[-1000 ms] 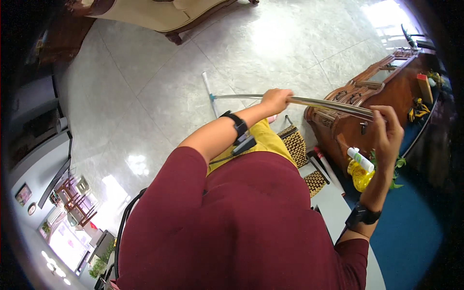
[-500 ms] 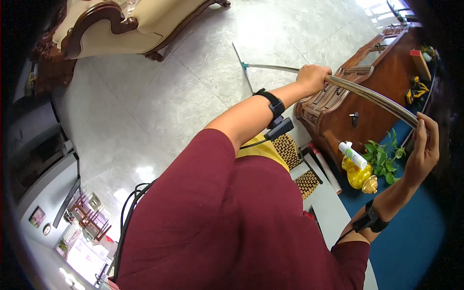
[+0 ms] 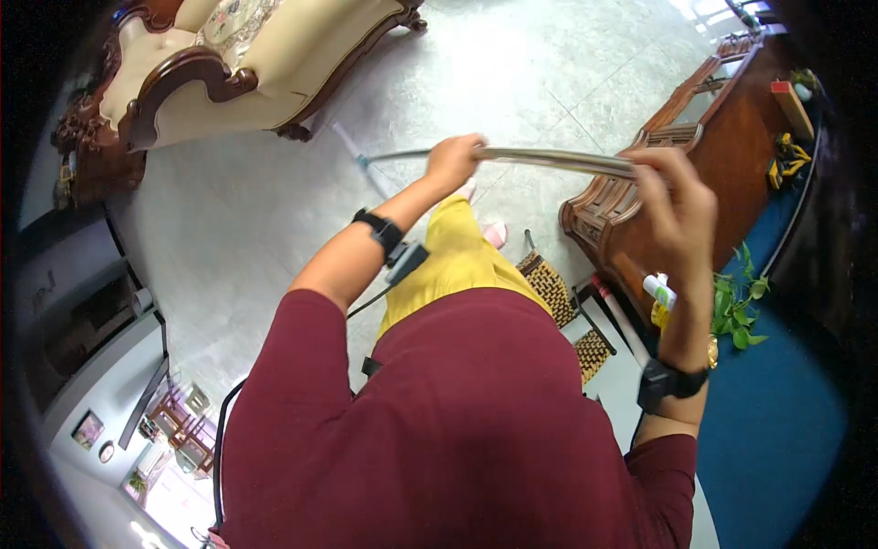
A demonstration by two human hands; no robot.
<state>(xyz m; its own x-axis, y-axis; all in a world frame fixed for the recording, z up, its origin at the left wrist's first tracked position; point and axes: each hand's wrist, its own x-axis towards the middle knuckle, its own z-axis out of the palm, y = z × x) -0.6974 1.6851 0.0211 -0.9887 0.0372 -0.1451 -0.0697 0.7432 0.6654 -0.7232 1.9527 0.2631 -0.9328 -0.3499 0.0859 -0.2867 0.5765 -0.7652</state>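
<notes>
A long silver mop handle [image 3: 549,156] runs across in front of me, held in both hands. My left hand [image 3: 455,163] is closed round it partway along. On the upper end, at the right, my right hand [image 3: 677,197] is wrapped, its fingers a little blurred. Beyond my left hand the pole ends at a teal joint [image 3: 362,163] on a narrow, flat mop head [image 3: 347,142], which is smeared by motion on the grey tiled floor [image 3: 274,215].
A cream sofa with carved wood [image 3: 302,73] stands far left. At the right are a brown wooden cabinet [image 3: 631,229], a blue surface [image 3: 777,421] and a green plant [image 3: 736,306]. Woven seats [image 3: 547,284] stand beside my yellow-trousered legs [image 3: 448,252].
Both hands and the mop have swung left, the mop head sliding toward the sofa. My right hand has come in from over the blue surface, and my legs now show.
</notes>
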